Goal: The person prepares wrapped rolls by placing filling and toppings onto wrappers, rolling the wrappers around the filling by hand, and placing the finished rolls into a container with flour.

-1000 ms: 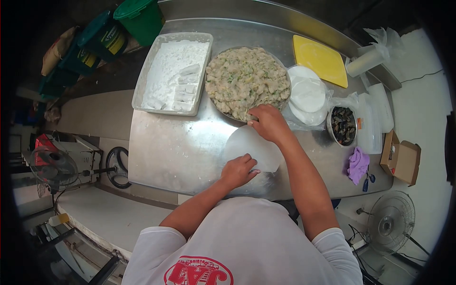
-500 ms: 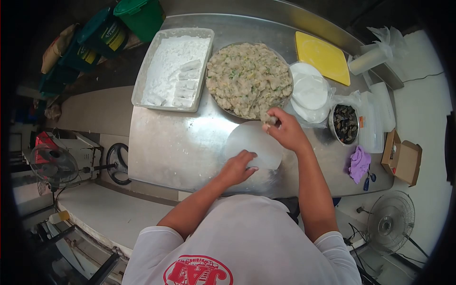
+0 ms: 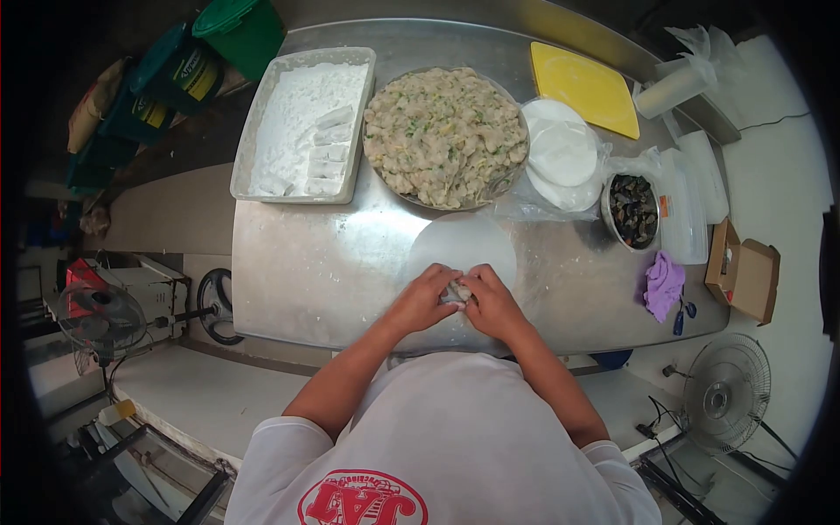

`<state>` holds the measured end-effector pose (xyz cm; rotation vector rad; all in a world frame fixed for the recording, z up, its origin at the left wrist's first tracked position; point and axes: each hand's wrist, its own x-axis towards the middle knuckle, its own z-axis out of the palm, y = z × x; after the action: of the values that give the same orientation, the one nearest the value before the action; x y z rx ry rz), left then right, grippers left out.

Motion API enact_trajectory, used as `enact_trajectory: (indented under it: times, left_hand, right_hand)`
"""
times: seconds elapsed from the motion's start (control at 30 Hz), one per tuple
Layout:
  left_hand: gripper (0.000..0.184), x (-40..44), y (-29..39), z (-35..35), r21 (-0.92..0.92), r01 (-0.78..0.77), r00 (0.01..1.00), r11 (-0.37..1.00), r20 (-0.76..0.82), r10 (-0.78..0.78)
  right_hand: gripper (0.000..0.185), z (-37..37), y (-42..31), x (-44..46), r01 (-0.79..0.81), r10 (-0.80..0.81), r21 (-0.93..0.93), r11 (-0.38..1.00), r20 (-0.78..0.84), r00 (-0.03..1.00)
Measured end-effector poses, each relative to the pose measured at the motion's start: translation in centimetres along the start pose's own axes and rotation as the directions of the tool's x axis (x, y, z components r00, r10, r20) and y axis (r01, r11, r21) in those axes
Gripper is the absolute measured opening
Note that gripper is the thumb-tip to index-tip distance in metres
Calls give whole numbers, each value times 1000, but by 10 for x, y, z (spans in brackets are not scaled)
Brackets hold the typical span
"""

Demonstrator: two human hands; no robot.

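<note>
On the steel table in front of me lies a thin, round, translucent wrapper sheet (image 3: 464, 242). My left hand (image 3: 423, 300) and my right hand (image 3: 491, 302) meet at its near edge, fingers closed around a small pale lump of filling (image 3: 458, 292). Whether the sheet's edge is folded over the lump is hidden by the fingers. Beyond the sheet stands a wide round bowl (image 3: 523, 171) heaped with pale minced filling (image 3: 444, 131) flecked with green. To its right, a stack of round white wrapper sheets (image 3: 563, 156) rests on clear plastic.
A tray (image 3: 242, 157) of white powder with several coated rolls (image 3: 329, 153) stands at the back left. To the right are a yellow board (image 3: 584, 87), a bowl of dark pieces (image 3: 633, 213), a purple cloth (image 3: 665, 287) and a cardboard box (image 3: 744, 276).
My right hand has come from the filling bowl's near rim down to my left hand, bringing the lump of filling. My left hand has closed from lying on the sheet. The view has shifted slightly.
</note>
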<state>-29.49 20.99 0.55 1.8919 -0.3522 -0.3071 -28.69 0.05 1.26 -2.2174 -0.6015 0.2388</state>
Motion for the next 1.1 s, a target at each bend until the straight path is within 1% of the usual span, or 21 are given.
enact_trajectory:
  times: [0.03, 0.07, 0.13, 0.17, 0.23, 0.27, 0.33, 0.37, 0.47, 0.5, 0.53, 0.57, 0.63, 0.67, 0.73, 0.87, 0.93, 0.97, 1.03, 1.07, 1.1]
  left_hand:
    - [52, 1, 3, 0, -16, 49, 999, 999, -14, -49]
    - [52, 2, 1, 1, -16, 49, 999, 999, -15, -49]
    - [42, 4, -7, 6, 77, 13, 998, 997, -68, -7]
    - [42, 3, -10, 10, 76, 13, 998, 997, -67, -8]
    - [39, 3, -11, 14, 148, -20, 994, 989, -99, 35]
    - [39, 3, -12, 15, 149, -21, 995, 989, -94, 35]
    - [40, 2, -11, 16, 260, -79, 993, 962, -63, 99]
    - [40, 1, -10, 16, 262, -78, 993, 962, -62, 98]
    - [39, 2, 4, 16, 221, -54, 993, 974, -88, 75]
    - [38, 2, 14, 17, 259, -49, 990, 965, -114, 81]
    - [37, 2, 19, 18, 295, -42, 986, 955, -141, 87]
    - [37, 2, 14, 22, 295, -40, 986, 955, -141, 85]
    - [36, 6, -2, 32, 374, -56, 986, 926, -123, 110]
    - [36, 7, -8, 35, 373, -62, 986, 926, -119, 114]
    - [37, 5, -12, 32, 364, -64, 990, 929, -95, 106]
    - [34, 4, -3, 11, 305, -130, 987, 944, -52, 152]
    - [31, 1, 19, -6, 41, 83, 996, 996, 24, -84]
    - [31, -1, 13, -5, 41, 86, 996, 995, 24, -87]
    - [31, -7, -6, 1, -111, 26, 978, 993, -203, -48]
    - [31, -9, -16, 3, -113, 29, 978, 993, -200, -51]
    - [32, -8, -22, 3, -35, 39, 988, 999, -146, -43]
  right_hand:
    - [46, -4, -2, -1, -55, 55, 63, 996, 9, 998]
    - [46, -6, -6, -3, -54, 54, 63, 997, 9, 999]
    - [44, -8, -11, -7, -36, 47, 116, 993, -97, 994]
    - [44, -6, -8, -9, -37, 49, 116, 993, -97, 994]
    - [41, 2, 5, -12, 123, -137, -120, 985, -115, 984]
    - [41, 6, 11, -14, 120, -134, -119, 986, -118, 984]
    - [36, 8, 17, -12, 160, -177, -169, 973, -88, 980]
    - [36, 9, 18, -14, 160, -177, -167, 973, -90, 980]
    - [32, -3, 2, -12, 134, -152, -163, 977, -104, 983]
    - [29, -6, -8, -13, 52, -50, 5, 999, -171, 984]
    - [26, -7, -13, -14, -22, 61, 177, 984, -217, 974]
    - [26, -4, -12, -14, -23, 62, 179, 984, -215, 975]
    - [21, 0, -5, -16, -38, 53, 82, 996, -193, 980]
    - [21, 2, -1, -15, -41, 56, 79, 996, -197, 979]
    - [18, 7, 5, -10, 51, -59, -38, 998, -240, 969]
    - [19, 1, 9, -9, 70, -77, -41, 997, -193, 978]
    - [20, -7, -1, -11, 77, -71, 23, 997, -188, 980]
    - [20, -8, -2, -13, 76, -70, 25, 997, -186, 980]
    - [22, -10, -2, -16, 27, -26, 0, 1000, -297, 955]
    - [22, -8, 2, -18, 24, -22, 2, 1000, -295, 955]
    - [24, -6, 7, -18, 11, -15, -16, 1000, -264, 964]
